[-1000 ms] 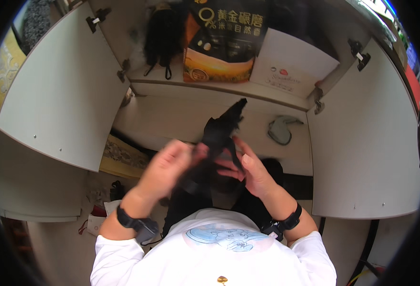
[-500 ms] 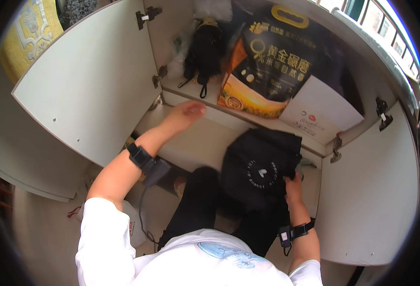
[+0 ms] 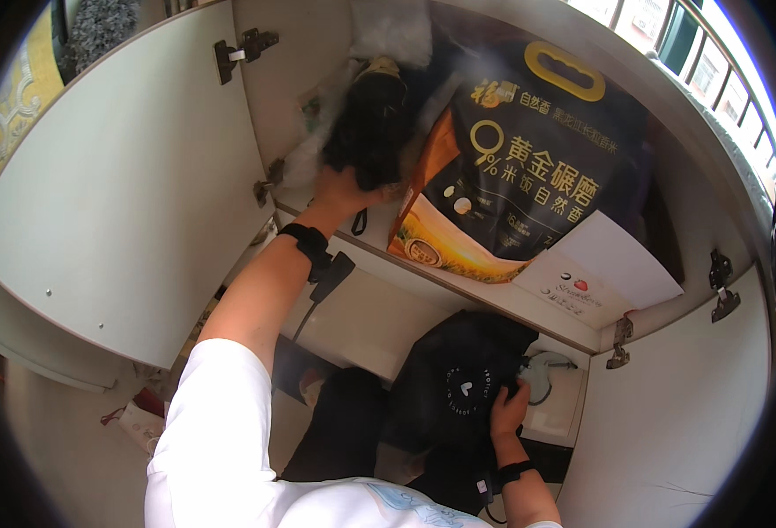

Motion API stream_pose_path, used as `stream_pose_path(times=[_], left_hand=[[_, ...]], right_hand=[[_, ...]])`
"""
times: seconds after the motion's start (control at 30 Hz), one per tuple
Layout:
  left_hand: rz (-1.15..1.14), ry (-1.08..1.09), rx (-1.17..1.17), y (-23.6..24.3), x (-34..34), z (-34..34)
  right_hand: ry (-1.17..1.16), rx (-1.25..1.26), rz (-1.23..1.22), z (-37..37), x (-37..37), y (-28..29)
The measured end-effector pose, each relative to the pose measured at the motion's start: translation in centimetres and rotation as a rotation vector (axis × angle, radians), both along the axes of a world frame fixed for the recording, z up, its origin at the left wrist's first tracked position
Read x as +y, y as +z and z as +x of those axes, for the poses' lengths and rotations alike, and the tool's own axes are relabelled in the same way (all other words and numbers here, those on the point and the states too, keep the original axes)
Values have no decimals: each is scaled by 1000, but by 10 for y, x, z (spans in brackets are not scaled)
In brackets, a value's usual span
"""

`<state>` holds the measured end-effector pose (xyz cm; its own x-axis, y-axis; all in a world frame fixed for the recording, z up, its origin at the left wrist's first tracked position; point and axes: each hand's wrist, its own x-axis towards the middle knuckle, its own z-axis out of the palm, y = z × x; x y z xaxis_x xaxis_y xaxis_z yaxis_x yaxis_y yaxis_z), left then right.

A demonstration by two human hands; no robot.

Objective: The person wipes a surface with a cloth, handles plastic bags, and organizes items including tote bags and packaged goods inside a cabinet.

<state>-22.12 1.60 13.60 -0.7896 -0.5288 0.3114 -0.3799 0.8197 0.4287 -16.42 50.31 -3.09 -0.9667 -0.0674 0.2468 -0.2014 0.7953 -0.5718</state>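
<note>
My left hand reaches into the cabinet and closes round the lower end of a black bundle, which looks like a folded umbrella. Its fingertips are partly hidden by the bundle, and a thin wrist loop hangs below. Over my lap lies a black cloth thing with a round white print and a small heart; its exact kind is unclear. My right hand grips this cloth at its right edge, some fingers out of sight.
Beside the bundle stands a large black and orange rice bag. A white card leans against it. Open cabinet doors flank me, left and right. A grey-green object sits near my right hand.
My left hand has moved forward from the shelf's front edge onto the black bundle. The black cloth has sunk lower, my right hand still at its edge. The whole view has shifted.
</note>
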Motion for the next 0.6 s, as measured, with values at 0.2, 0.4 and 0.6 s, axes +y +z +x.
stream_pose_path(times=[0.2,0.4,0.6], left_hand=[[-66,55,-136,-18,-51,-34],[77,83,-430,15,-34,-31],[-85,-42,-213,-14,-51,-31]], right_hand=[[2,19,32,-1,-3,-6],[-34,-15,28,-2,-1,-3],[11,43,26,0,-1,-4]])
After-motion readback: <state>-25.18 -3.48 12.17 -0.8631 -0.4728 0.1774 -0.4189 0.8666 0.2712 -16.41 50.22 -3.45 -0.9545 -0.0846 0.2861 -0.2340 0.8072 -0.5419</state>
